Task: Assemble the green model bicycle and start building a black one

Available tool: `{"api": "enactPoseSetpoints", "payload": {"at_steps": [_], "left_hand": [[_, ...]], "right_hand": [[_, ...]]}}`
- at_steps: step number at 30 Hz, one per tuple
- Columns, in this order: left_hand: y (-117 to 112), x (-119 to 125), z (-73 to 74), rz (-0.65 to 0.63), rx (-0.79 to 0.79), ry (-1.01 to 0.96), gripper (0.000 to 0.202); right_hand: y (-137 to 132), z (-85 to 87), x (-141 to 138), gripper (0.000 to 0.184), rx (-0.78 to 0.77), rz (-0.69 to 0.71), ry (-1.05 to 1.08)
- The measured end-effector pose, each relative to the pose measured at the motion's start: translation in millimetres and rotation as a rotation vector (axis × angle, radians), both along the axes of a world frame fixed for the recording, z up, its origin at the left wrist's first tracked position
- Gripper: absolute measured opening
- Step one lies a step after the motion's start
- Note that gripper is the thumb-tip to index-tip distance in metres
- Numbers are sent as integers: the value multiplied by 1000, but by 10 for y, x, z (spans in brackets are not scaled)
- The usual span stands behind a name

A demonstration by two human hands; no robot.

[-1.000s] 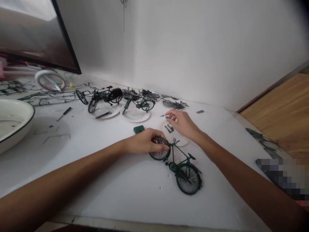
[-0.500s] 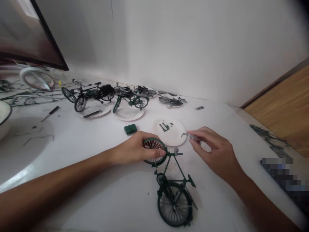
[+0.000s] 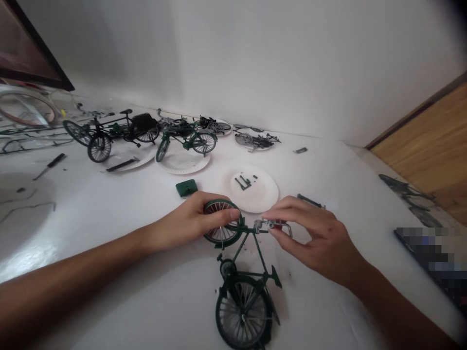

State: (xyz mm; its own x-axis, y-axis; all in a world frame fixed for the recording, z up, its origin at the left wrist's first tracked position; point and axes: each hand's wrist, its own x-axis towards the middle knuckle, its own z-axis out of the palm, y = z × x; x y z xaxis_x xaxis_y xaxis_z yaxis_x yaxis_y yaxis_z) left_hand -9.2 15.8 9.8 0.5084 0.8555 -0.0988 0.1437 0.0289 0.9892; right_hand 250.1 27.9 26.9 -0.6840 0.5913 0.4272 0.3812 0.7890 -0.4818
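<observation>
My left hand [image 3: 193, 219] grips the front wheel [image 3: 222, 222] of a dark green model bicycle [image 3: 245, 272], which lies on its side on the white table [image 3: 109, 204]. My right hand [image 3: 315, 238] pinches a small silver handlebar part [image 3: 275, 224] between thumb and fingers, holding it at the top of the bicycle's front end. The joint itself is partly hidden by my fingers. Behind my hands, a white paper plate [image 3: 255, 194] holds several small dark parts [image 3: 242, 183].
Several finished model bicycles [image 3: 120, 131] and paper plates stand along the wall. Nearby lie a green box [image 3: 186, 187], a small screwdriver [image 3: 49, 166], a dark rod [image 3: 310, 200] and parts sprues [image 3: 36, 138]. A monitor [image 3: 25, 48] stands at top left, with a wooden surface [image 3: 419, 141] at right.
My right hand has carried the silver part from beside the plate to the bicycle's front end. My left hand stays on the wheel. The view has swung left.
</observation>
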Motion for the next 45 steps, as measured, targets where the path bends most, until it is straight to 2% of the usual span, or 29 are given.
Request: {"api": "enactPoseSetpoints", "payload": {"at_steps": [7,12,20,22,27,33,40,45], "left_hand": [[-3,-5,-12,32,-42,-29,38],[1,-6,-28,72,-51,-25,41],[26,-16,-42,108,-72,-61,43],[15,-24,-18,90,-76,-52,39],[-12,-59,39,-55,-121,-6,30],[19,-81,32,-72,-113,-53,27],[48,-85,13,-56,-84,-102,18],[55,-77,21,-45,-78,-78,20]], "right_hand": [[16,-15,33,22,-16,-39,-48],[3,-14,44,24,-67,-17,-65],[-21,40,-19,26,-11,-28,-9],[-26,45,-14,26,-29,-63,-9],[-15,33,39,20,-91,-114,-60],[-17,39,69,28,-151,-183,-147],[-42,17,71,18,-151,-105,-117],[-29,-37,88,35,-88,-59,-133]]}}
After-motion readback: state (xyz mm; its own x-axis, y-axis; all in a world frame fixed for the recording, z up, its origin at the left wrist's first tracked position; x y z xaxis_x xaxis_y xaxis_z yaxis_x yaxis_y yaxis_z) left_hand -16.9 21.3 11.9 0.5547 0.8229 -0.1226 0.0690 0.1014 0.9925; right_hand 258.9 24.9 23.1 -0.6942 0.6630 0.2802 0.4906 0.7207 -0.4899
